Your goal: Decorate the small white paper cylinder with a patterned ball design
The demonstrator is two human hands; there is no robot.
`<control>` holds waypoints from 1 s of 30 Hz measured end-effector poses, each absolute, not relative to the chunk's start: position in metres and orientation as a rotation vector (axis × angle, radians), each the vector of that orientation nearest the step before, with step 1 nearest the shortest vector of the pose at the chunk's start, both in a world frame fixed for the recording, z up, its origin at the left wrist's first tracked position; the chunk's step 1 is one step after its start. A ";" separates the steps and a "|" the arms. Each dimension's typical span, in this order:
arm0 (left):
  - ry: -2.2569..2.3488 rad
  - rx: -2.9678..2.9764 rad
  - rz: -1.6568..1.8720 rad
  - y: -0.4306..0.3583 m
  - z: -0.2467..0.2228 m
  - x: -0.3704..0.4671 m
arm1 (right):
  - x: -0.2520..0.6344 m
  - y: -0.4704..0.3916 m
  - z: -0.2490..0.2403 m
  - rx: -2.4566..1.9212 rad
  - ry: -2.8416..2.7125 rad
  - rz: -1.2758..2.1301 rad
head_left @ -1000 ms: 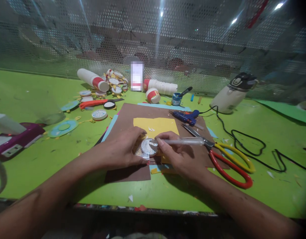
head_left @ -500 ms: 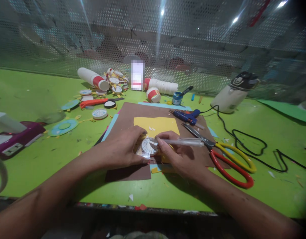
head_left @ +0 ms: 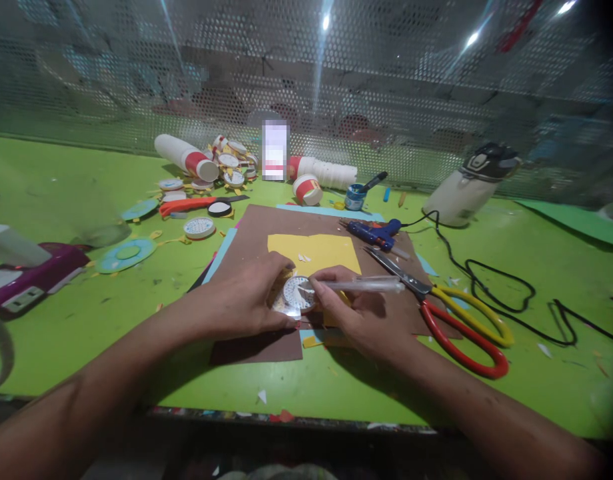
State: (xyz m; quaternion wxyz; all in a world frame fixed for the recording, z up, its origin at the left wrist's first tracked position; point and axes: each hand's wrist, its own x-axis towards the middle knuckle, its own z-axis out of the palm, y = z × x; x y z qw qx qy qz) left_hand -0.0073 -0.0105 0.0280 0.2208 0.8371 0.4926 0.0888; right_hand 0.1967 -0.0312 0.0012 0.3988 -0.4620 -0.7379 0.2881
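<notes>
My left hand (head_left: 241, 293) is curled around the left side of a small round paper dial (head_left: 297, 293) with a white face covered in dark marks, thumb below and fingers above. A shiny clear strip shows by the left thumb. In a pinch between thumb and fingers, my right hand (head_left: 354, 303) holds a clear-barrelled pen (head_left: 371, 285). Its barrel points right and its working end is over the dial, partly hidden by the fingertips. Under both hands lie a yellow paper sheet (head_left: 316, 252) and brown card (head_left: 251, 233).
Scissors (head_left: 426, 290) with red and yellow handles and a blue glue gun (head_left: 376, 233) with black cord lie right. Paper cups (head_left: 331, 172), a paint jar (head_left: 355, 198) and a jug (head_left: 466, 187) stand behind. Left are paper dials (head_left: 199, 229), an orange cutter (head_left: 191, 204) and a purple power strip (head_left: 41, 280).
The pen and my right fingertips have shifted slightly to the left over the dial. My left hand stays in place around it.
</notes>
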 end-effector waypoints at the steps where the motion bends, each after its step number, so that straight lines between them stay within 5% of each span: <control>1: 1.363 2.311 0.248 -0.010 0.028 -0.007 | 0.197 -0.031 0.000 -1.163 -1.862 0.737; 30: 1.347 2.339 0.238 -0.010 0.029 -0.007 | 0.196 -0.030 -0.009 -1.139 -1.743 0.894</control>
